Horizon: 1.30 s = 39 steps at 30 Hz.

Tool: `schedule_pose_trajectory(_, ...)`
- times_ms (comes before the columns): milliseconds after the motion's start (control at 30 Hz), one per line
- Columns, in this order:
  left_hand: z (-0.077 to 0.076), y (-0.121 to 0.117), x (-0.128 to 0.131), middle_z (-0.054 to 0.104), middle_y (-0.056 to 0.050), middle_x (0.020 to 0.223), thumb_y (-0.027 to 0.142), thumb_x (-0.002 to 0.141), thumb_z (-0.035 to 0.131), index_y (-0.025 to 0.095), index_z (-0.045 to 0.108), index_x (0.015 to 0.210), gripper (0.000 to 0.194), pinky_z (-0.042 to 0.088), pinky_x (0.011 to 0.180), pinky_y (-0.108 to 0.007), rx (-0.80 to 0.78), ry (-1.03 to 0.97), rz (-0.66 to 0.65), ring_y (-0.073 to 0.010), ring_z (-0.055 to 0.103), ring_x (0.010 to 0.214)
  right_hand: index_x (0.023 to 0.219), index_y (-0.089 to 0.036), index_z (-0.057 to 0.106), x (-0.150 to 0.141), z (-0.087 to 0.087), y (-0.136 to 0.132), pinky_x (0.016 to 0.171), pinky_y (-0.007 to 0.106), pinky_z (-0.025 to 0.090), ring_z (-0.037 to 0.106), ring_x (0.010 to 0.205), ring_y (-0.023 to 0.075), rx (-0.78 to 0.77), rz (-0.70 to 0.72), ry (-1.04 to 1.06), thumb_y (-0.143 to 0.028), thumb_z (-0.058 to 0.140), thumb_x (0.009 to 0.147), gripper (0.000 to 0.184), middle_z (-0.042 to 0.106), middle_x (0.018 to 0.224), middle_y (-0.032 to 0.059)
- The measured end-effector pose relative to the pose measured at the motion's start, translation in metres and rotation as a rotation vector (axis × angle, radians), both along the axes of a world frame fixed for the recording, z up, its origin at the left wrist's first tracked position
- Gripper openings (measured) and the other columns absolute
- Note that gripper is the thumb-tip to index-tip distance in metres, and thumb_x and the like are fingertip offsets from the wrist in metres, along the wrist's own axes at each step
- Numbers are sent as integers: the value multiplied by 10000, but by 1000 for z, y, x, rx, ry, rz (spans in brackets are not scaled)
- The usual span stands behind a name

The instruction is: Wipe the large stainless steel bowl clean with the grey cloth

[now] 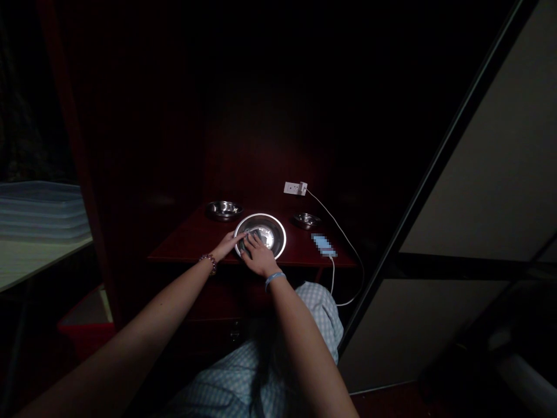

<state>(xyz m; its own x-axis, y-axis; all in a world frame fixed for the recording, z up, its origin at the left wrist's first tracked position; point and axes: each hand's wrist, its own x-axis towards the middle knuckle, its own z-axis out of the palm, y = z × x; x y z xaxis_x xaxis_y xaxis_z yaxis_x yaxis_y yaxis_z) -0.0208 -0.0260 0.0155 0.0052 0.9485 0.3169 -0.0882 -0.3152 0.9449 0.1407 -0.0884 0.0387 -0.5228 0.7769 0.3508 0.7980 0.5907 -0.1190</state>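
A shiny metal bowl stands tilted toward me at the front of the dark red shelf. My left hand grips its left rim, the thumb laid along the inside and the other fingers mostly hidden behind the wall. Over the near rim reaches my right hand, its fingers stretched out and spread against the inner surface. A dark greyish patch shows under those fingertips; whether it is a cloth or a reflection I cannot make out. Behind the bowl are two smaller metal bowls, the left one and the right one.
A phone lies right of the bowls, its white cable looping to a charger in the wall socket. Stacked clear plastic trays stand at left, above a red bin. A pale panel borders the right.
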Motion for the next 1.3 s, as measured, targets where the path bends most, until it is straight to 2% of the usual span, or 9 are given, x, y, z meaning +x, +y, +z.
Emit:
schedule_pose_trajectory(267,0,-1,0,799,-129,873,661,573,816,122,762,939,654,521,970,-478,-63,-44,86,-342,731,974,1539,-163,434,0,7,-10,1203,405,359,309,1522,236,-60,20,-68,-472,491,984,637,435,1597,60)
schedule_pose_trajectory(533,-6,6,0,789,-136,901,723,588,756,119,738,963,711,502,990,-460,-52,-73,139,-340,713,1023,1505,-196,479,-2,11,-15,1106,392,454,442,1443,246,-35,-9,-164,-345,555,920,608,546,1517,68)
schedule_pose_trajectory(667,-7,8,0,788,-119,930,732,591,753,131,724,988,721,507,981,-433,-65,-89,141,-318,710,1027,1484,-208,498,-3,14,-21,1026,362,495,578,1304,251,4,-47,-229,-288,538,943,548,633,1418,99)
schedule_pose_trajectory(800,-6,8,-1,787,-136,1013,744,618,731,128,720,1033,743,499,1007,-429,-68,-97,140,-326,694,1093,1440,-189,539,-5,17,-24,957,368,516,659,1156,265,42,-67,-274,-208,487,968,476,706,1282,131)
schedule_pose_trajectory(933,-5,5,-2,767,-158,1161,753,660,695,129,730,1084,755,476,1055,-407,-33,-82,145,-332,657,1197,1395,-192,582,-7,19,-23,973,371,493,672,1123,251,81,-83,-273,-121,362,1001,456,738,1199,135)
schedule_pose_trajectory(1067,-2,3,-2,743,-138,1251,726,752,635,149,727,1178,723,428,1117,-391,15,-65,140,-306,619,1275,1402,-210,587,-6,22,-23,986,360,480,669,1124,239,107,-90,-261,-112,341,1012,471,741,1190,124)
schedule_pose_trajectory(1133,0,2,-2,730,-123,1284,752,797,561,168,703,1249,752,426,1119,-377,16,-106,123,-289,616,1280,1425,-230,574,-6,23,-24,986,349,480,666,1133,234,123,-85,-231,-109,352,1008,487,740,1199,113)
schedule_pose_trajectory(1200,1,1,-2,719,-118,1305,815,838,406,185,661,1326,836,463,1077,-382,-27,-150,69,-289,636,1249,1427,-255,576,-5,24,-23,992,336,478,665,1143,229,134,-94,-155,-113,397,993,490,739,1210,96)
schedule_pose_trajectory(1300,2,0,-4,696,-130,1336,846,868,183,208,543,1459,942,511,990,-428,-93,-159,4,-312,661,1192,1399,-278,604,-4,24,-21,988,315,486,679,1118,225,117,-120,65,-153,476,973,462,744,1202,78)
